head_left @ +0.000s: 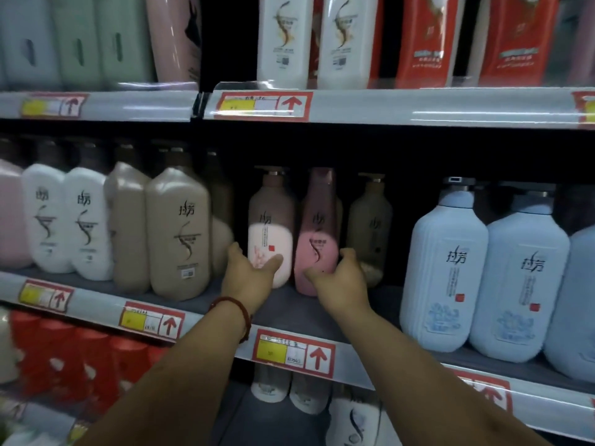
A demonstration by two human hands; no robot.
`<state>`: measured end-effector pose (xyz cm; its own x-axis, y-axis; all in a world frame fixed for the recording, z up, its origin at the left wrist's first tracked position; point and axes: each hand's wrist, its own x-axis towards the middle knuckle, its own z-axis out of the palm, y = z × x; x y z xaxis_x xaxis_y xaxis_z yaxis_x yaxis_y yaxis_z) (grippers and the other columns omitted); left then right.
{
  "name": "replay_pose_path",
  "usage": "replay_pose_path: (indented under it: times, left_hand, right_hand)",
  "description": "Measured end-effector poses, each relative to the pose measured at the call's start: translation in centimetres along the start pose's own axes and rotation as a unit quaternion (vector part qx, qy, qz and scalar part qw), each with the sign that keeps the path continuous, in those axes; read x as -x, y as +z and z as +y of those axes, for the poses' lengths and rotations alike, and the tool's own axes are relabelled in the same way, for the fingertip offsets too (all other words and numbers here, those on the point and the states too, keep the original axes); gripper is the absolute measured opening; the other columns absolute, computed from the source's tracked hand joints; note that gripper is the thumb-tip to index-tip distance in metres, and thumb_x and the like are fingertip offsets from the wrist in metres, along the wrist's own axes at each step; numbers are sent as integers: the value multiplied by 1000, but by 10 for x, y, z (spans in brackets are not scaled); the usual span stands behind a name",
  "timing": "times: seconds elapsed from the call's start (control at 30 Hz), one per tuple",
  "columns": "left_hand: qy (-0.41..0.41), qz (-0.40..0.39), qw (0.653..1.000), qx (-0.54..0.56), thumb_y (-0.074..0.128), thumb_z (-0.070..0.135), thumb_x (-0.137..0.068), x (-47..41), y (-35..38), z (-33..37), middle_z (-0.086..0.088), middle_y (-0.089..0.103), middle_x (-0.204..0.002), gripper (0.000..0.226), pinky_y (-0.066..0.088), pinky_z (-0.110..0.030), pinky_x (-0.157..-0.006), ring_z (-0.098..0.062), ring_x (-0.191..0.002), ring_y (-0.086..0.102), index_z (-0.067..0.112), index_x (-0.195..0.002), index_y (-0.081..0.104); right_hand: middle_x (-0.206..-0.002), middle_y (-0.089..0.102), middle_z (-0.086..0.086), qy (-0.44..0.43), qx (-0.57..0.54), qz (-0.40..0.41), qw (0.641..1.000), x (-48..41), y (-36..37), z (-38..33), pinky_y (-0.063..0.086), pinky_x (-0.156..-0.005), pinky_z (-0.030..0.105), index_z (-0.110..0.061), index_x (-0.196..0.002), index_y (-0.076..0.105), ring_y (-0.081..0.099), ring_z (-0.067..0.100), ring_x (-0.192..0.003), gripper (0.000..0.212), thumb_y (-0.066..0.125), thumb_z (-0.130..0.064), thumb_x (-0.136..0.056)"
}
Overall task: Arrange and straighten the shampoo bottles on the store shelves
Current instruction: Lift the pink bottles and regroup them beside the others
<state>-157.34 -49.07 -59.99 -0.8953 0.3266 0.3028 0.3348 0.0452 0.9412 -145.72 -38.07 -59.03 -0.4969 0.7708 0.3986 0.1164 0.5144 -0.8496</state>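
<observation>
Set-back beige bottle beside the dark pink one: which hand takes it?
Likely right. The right hand grips the pink bottle, directly beside the beige bottle; the left hand holds the pale bottle, one further away.

Pale pink shampoo bottle (pixel 270 226) and rose pink shampoo bottle (pixel 318 226), side by side, set back on the middle shelf (pixel 289 313)

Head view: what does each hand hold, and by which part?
Left hand grips the pale pink bottle, right hand the darker pink bottle, each round its lower body.
</observation>
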Motion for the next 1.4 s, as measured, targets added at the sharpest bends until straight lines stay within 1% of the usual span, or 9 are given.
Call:
replay_pose_path:
  times: [0.1,0.23,0.5,0.67,0.8,0.97,1.13,1.23,1.4]
  left_hand:
    - [4,7,1000,18,84,40,-76,-4,3,-5,-5,63,-132,96,51,-48,-102,-26,-113,64,15,-151,30]
    - [24,13,998,-50,77,72,-50,-4,4,-7,-1,56,-124,95,54,-47,-97,-26,-108,63,23,-130,57]
    - [64,-3,998,-22,88,36,-72,19,-2,4,3,66,-111,57,56,-34,-84,-17,-99,64,18,-116,57]
    - [68,-32,996,37,84,28,-79,28,-14,4,2,70,-117,47,58,-33,-86,-16,-104,67,20,-118,61]
    - [62,-60,993,77,85,30,-78,25,-19,-1,5,70,-120,57,57,-43,-94,-14,-108,68,25,-127,55]
    - [71,-105,987,102,81,37,-76,29,-22,1,5,69,-120,61,56,-38,-92,-14,-109,68,28,-128,52]
    - [78,-147,979,120,94,51,-56,43,-22,12,8,64,-125,105,58,-31,-90,-9,-111,67,27,-140,35]
    - [121,-128,983,61,93,42,-52,48,-17,17,14,55,-126,117,56,-17,-78,-5,-111,61,31,-145,23]
    - [163,-59,984,32,96,35,-58,49,-13,11,11,58,-123,112,55,-22,-82,-9,-110,63,35,-144,25]
  right_hand:
    - [-118,61,8,18,-42,1,999,-5,5,8,56,-91,43,-14,-124,47,62,24,-103,61,80,-26,-74]
    - [-115,61,6,9,-41,-15,999,-7,8,13,57,-88,45,-18,-116,59,63,22,-98,51,81,-36,-74]
    - [-112,65,5,0,-13,-11,1000,4,1,8,57,-86,45,-15,-114,59,65,23,-96,44,77,-37,-79]
    - [-106,58,-8,-45,18,-83,995,13,-29,-1,47,-79,25,-16,-118,52,55,9,-91,45,79,-27,-84]
    - [-103,59,-15,-53,-22,-136,989,22,-42,0,51,-82,20,-21,-117,52,57,-1,-90,47,82,-26,-81]
    - [-115,66,-12,-65,-62,-196,977,24,-41,0,55,-90,24,-24,-125,57,64,6,-105,50,81,-28,-82]
    - [-124,63,-4,-92,-49,-225,969,25,-35,-3,55,-98,36,-27,-130,59,64,13,-111,55,80,-38,-81]
    - [-122,66,-15,-93,-71,-273,955,26,-34,-6,53,-101,33,-27,-136,56,65,6,-111,51,75,-28,-88]
    - [-131,58,-10,-107,11,-337,935,31,-32,-9,53,-91,25,-43,-142,42,62,5,-110,74,78,-42,-78]
